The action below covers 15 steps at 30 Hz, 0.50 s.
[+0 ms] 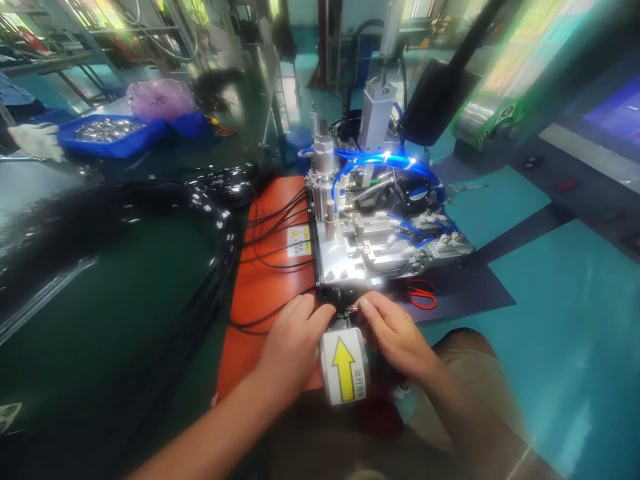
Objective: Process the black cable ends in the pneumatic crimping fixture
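Nearest, a person's bent knee [483, 383] is resting to the right, on the near side of a silver metal machine [340, 257], the landmark here. A white cover [344, 367] with a yellow arrow is jutting from the machine's near edge. Just beyond the cover, at that edge, the right hand [395, 330] is curling, thumb and forefinger nearly meeting, seemingly pinching a tiny wire-like piece [353, 309]. Opposite, the left hand [295, 330] is bending its fingers inward at the dark fitting [343, 313]; whether it is gripping anything is hidden.

Working well here is probably calling for steady wrists, a light fingertip pinch, and squaring the piece to the fitting before pressing. Fingertips are best staying outside the machine's moving parts.

Red-handled scissors [421, 295] are lying just right of the machine; an orange base [273, 280] is spreading left, black cables crossing it. Farther left, a blue tray [120, 150] is holding shiny pieces.
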Each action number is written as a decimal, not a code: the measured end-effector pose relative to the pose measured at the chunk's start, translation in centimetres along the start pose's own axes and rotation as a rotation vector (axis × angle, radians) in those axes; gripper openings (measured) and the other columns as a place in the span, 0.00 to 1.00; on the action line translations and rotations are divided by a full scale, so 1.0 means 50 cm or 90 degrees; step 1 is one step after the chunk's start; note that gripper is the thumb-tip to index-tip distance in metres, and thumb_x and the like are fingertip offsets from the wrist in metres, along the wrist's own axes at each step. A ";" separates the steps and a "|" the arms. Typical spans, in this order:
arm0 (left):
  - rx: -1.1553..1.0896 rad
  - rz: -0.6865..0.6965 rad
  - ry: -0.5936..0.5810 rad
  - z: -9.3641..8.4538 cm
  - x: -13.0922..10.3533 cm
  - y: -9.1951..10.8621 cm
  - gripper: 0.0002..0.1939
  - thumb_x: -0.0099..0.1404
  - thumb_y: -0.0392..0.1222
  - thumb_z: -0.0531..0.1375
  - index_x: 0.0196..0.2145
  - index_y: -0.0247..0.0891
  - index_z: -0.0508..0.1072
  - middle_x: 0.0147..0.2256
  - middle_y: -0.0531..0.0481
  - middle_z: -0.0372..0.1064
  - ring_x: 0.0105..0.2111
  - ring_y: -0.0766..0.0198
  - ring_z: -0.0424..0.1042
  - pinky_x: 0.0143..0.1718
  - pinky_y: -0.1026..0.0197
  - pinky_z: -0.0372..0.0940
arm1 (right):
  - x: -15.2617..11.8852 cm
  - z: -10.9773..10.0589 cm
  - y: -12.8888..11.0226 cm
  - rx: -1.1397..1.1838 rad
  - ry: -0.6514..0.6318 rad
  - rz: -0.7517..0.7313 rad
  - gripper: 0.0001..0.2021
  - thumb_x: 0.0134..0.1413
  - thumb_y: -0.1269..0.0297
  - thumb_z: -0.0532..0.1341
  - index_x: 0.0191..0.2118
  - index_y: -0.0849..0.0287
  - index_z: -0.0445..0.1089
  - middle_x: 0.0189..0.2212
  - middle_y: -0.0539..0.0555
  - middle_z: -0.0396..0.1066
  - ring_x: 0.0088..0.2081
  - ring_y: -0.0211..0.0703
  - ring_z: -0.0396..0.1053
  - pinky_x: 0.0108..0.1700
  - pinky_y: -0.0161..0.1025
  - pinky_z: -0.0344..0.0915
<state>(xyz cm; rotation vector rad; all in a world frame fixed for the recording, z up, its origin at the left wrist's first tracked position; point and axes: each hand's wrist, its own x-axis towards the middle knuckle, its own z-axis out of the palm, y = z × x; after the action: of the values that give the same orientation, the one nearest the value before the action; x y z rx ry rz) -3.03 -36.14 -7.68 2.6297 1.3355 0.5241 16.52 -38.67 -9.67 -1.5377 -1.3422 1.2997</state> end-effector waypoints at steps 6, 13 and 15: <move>0.002 0.016 0.028 -0.001 0.003 0.002 0.12 0.66 0.29 0.52 0.36 0.36 0.75 0.29 0.48 0.62 0.30 0.60 0.63 0.31 0.60 0.60 | 0.000 -0.006 -0.005 -0.057 -0.004 -0.051 0.15 0.69 0.55 0.48 0.33 0.55 0.62 0.26 0.46 0.63 0.29 0.37 0.63 0.32 0.34 0.61; -0.026 0.017 0.026 -0.001 0.002 0.000 0.13 0.66 0.29 0.51 0.36 0.36 0.75 0.32 0.47 0.64 0.32 0.59 0.65 0.33 0.59 0.66 | 0.007 -0.007 -0.007 -0.087 -0.012 -0.064 0.13 0.69 0.55 0.48 0.35 0.55 0.62 0.27 0.47 0.63 0.30 0.39 0.62 0.33 0.36 0.60; -0.045 0.022 0.040 0.000 0.001 -0.001 0.13 0.66 0.29 0.51 0.37 0.36 0.75 0.33 0.46 0.66 0.34 0.59 0.66 0.34 0.59 0.66 | 0.008 -0.007 -0.005 -0.087 -0.010 -0.071 0.13 0.69 0.55 0.48 0.35 0.55 0.62 0.27 0.47 0.63 0.30 0.40 0.62 0.33 0.36 0.60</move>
<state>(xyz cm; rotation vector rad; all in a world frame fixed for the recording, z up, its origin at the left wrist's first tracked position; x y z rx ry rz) -3.04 -36.05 -7.70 2.6045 1.2654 0.6508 16.77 -38.18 -9.43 -1.5227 -1.5313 1.1743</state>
